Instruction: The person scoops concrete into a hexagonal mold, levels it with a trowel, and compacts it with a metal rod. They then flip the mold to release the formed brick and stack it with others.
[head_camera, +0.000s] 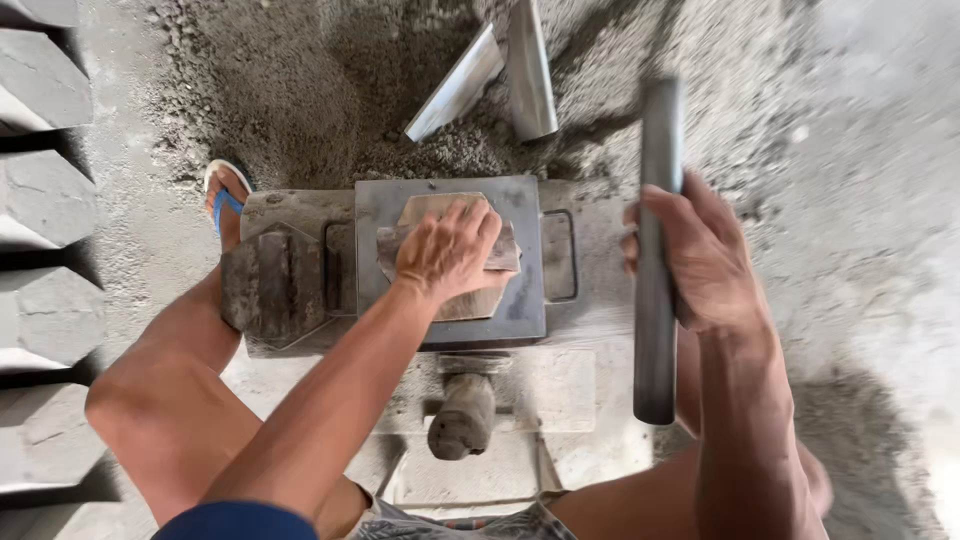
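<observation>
Grey blocks (40, 210) stacked far left, then left hand (447, 250) with fingers spread flat on a board (480, 300) lying in the metal mould (450, 255), right hand (700, 250) with fingers wrapped tight around an upright steel pipe (657, 250).

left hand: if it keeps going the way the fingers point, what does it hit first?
Probably the far rim of the metal mould frame. The left hand lies flat on a board over the mould opening, fingers pointing up-right in the picture. Depth is unclear, so it might pass above.
</observation>
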